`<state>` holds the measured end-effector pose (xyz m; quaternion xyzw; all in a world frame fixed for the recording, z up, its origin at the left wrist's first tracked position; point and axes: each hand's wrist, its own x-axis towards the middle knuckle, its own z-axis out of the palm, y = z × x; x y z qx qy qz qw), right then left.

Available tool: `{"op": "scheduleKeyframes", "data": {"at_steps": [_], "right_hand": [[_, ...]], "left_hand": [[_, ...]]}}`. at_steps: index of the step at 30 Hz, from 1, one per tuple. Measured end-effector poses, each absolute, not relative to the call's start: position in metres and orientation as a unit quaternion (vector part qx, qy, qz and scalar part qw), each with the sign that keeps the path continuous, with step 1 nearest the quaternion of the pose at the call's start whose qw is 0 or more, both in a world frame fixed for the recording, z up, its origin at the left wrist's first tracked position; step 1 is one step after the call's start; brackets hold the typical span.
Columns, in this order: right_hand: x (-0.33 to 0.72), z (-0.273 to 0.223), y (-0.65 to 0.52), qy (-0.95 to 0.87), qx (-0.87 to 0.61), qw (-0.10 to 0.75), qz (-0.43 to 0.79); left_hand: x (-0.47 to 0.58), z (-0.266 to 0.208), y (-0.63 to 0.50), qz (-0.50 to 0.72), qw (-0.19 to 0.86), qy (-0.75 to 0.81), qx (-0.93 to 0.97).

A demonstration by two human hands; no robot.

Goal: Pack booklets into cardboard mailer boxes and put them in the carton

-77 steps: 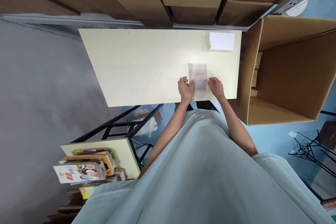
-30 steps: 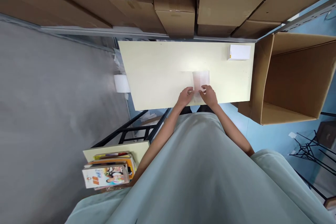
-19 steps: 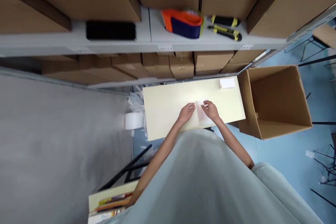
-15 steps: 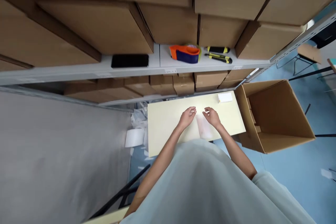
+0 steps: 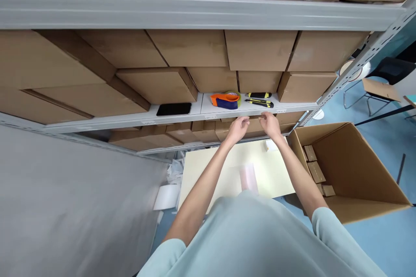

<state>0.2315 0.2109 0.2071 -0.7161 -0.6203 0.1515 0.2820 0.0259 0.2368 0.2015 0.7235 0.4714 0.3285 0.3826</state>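
My left hand (image 5: 238,130) and my right hand (image 5: 270,125) are raised in front of the lower shelf edge, a short gap between them. Fingers and thumb are drawn together on each, pinch-like; anything thin between them is too small to make out. Below them, a pinkish, see-through flat sheet or bag (image 5: 248,177) lies on the pale table (image 5: 208,173), its near end against my shirt. A small white box or pad (image 5: 271,145) sits by the table's far right corner, partly behind my right forearm.
On the shelf (image 5: 201,108) lie a black phone (image 5: 173,109), an orange-and-blue tape dispenser (image 5: 225,100) and two yellow-and-black utility knives (image 5: 259,103). Cardboard boxes (image 5: 188,47) fill the rack. At right, an open carton (image 5: 360,173) holds several small boxes (image 5: 316,172). A white roll (image 5: 166,197) stands left.
Both hands have risen away from the tabletop and spread slightly farther apart. My view has tilted up, showing more of the rack. The pinkish sheet stays on the table.
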Motion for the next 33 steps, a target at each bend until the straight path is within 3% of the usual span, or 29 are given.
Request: {"op": "scheduleKeyframes", "data": {"at_steps": [3, 7, 14, 24, 33], "right_hand": [[0.245, 0.228, 0.240, -0.663, -0.691, 0.269, 0.100], [0.253, 0.245, 0.272, -0.704, -0.684, 0.185, 0.057], [0.251, 0.251, 0.293, -0.712, -0.697, 0.069, 0.054], [0.249, 0.252, 0.297, -0.718, -0.693, 0.034, 0.054], [0.238, 0.239, 0.287, -0.680, -0.730, 0.060, 0.033]], "left_hand": [[0.046, 0.223, 0.252, 0.313, 0.313, 0.480, 0.757], [0.065, 0.238, 0.266, 0.272, 0.228, 0.466, 0.810], [0.077, 0.245, 0.281, 0.221, 0.174, 0.474, 0.835], [0.060, 0.240, 0.270, 0.205, 0.180, 0.473, 0.838], [0.032, 0.211, 0.251, 0.191, 0.215, 0.491, 0.822]]}}
